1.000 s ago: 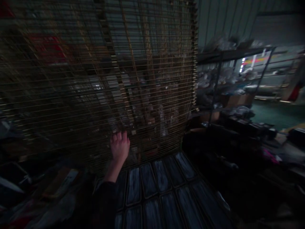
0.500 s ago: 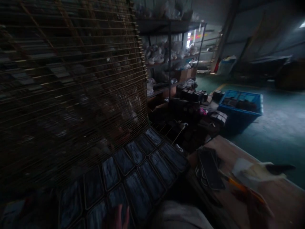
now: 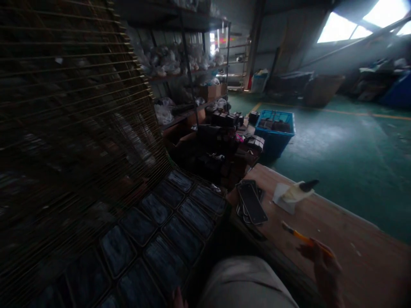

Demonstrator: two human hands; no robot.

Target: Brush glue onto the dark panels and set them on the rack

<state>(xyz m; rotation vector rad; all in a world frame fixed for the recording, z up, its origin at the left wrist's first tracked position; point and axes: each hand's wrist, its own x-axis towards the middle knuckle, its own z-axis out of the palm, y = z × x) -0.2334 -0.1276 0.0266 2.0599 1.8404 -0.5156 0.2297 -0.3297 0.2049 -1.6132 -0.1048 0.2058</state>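
Note:
My right hand is low on the right over the wooden table, fingers closed around a thin yellow-handled tool whose tip points left towards a small stack of dark flat cases. Only a fingertip of my left hand shows at the bottom edge, beside the near end of a wire tray filled with several dark rectangular cases; whether it is open is hidden. My light trouser leg lies between the hands.
A tall stack of wire racks fills the left. A white sheet with a dark-tipped bottle lies on the table. Behind stand cluttered shelves, piled dark boxes, a blue crate and green floor.
The view has swung right, from the wire racks to the table. My left hand left the rack and dropped to the bottom edge. My right hand with the yellow tool came into view.

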